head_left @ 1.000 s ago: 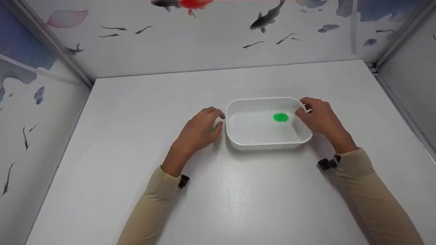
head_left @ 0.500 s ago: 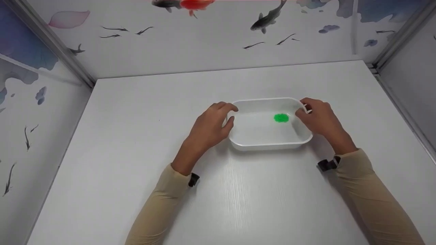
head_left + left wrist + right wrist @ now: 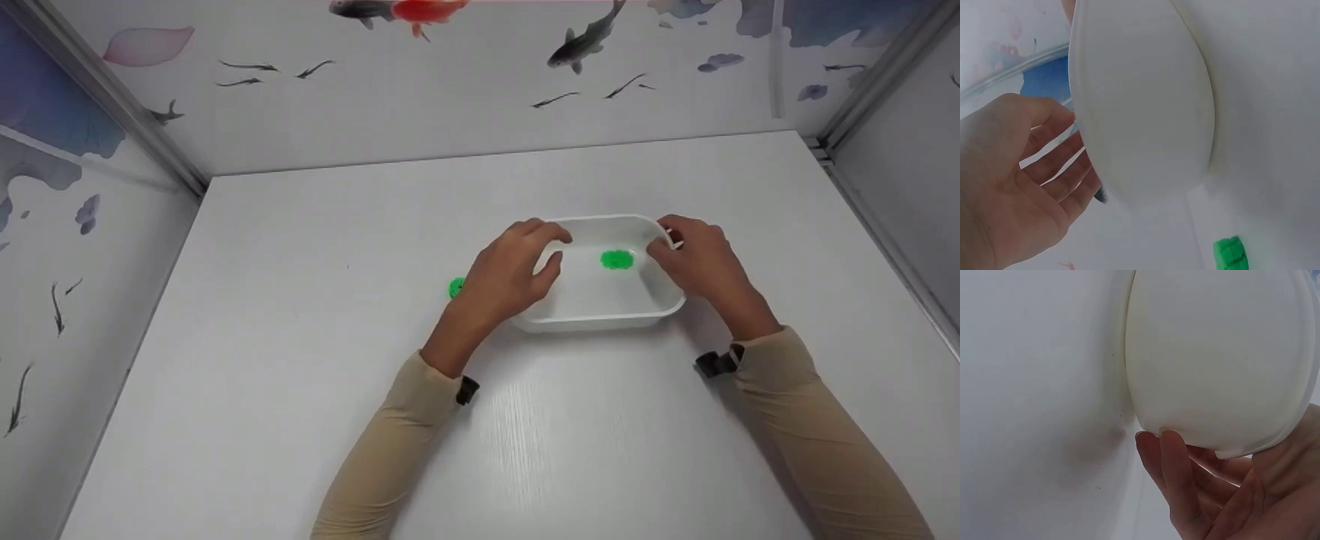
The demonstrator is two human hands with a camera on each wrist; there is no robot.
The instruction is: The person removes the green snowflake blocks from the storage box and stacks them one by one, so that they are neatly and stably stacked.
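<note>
A white rectangular plastic tub stands on the table with a bumpy green piece lying in it toward the right. My right hand grips the tub's right end, thumb over the rim and fingers along the outer wall, as the right wrist view shows. Over the tub's left end hovers my left hand, fingers loosely bent with nothing between them. Part of the left rim is hidden beneath it. Another green piece with a grooved side lies on the table left of the tub, partly covered by the left hand.
The white table is bounded by a back wall panel printed with fish, and by panels on the left and right. Black wrist cameras sit at both cuffs, the right camera close over the tabletop.
My left hand has moved right from beside the tub to over its left part, uncovering the green piece on the table. The right hand and the tub have stayed nearly still.
</note>
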